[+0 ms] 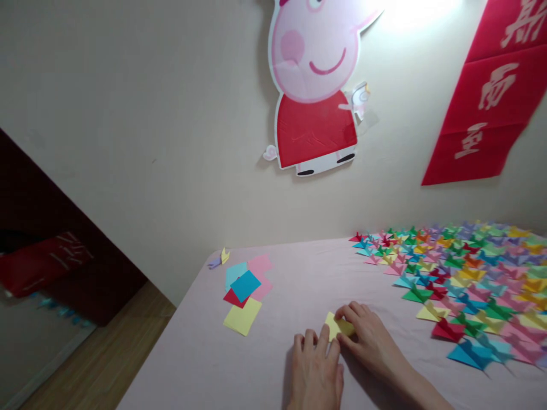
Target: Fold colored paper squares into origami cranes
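A small yellow sheet of origami paper (332, 328) lies on the cloth-covered surface between my two hands, and its right side appears folded. My left hand (315, 364) rests palm down with its fingers stretched and apart, the fingertips at the paper's lower left edge. On the other side, my right hand (370, 336) has its thumb and fingers curled on the paper's right part, gripping it there. Its fingers hide some of the folded edge.
Loose coloured paper squares (245, 286) overlap at the left. Beyond them sit small folded pieces (220, 259), purple and yellow. Many paper cranes (470, 285) in mixed colours fill the right side. A pale pink cloth (205, 364) covers the surface, against a wall with a cartoon pig cutout (316, 131).
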The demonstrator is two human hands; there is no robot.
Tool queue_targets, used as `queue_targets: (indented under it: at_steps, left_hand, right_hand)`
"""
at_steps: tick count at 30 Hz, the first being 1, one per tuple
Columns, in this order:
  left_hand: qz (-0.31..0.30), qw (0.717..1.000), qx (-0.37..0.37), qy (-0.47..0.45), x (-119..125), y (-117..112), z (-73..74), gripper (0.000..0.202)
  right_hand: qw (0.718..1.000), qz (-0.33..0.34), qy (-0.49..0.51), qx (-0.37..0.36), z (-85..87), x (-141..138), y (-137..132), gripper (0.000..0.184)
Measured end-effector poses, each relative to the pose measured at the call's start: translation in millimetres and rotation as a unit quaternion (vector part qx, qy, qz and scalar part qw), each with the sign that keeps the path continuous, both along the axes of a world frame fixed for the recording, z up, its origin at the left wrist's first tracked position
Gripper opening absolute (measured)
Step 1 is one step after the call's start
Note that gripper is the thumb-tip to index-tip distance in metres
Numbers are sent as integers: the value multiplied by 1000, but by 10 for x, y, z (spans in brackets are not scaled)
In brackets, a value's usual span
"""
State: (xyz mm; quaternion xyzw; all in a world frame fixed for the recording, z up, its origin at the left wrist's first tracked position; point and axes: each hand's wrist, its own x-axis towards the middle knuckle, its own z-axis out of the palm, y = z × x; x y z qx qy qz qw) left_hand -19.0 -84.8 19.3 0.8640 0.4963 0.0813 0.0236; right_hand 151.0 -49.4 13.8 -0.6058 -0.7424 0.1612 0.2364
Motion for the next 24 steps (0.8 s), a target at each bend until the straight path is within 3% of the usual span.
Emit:
queue_targets:
  at_steps: [7,14,19,24]
  left_hand:
    - [7,1000,-19,-8,1,2,50,28]
    - [24,999,-4,-24,-93,-22,-47,29]
    - [55,998,29,-23,-264,-58,-137,25]
    - [48,998,40,-22,-389,-71,-180,25]
  right_hand:
    - [1000,-11,5,11,-111,104,18,32]
    - [999,-17,26,44,-200,287,38,42]
    - [998,1,61,9,-179,352,70,46]
    - [992,20,122,-17,-148,435,73,44]
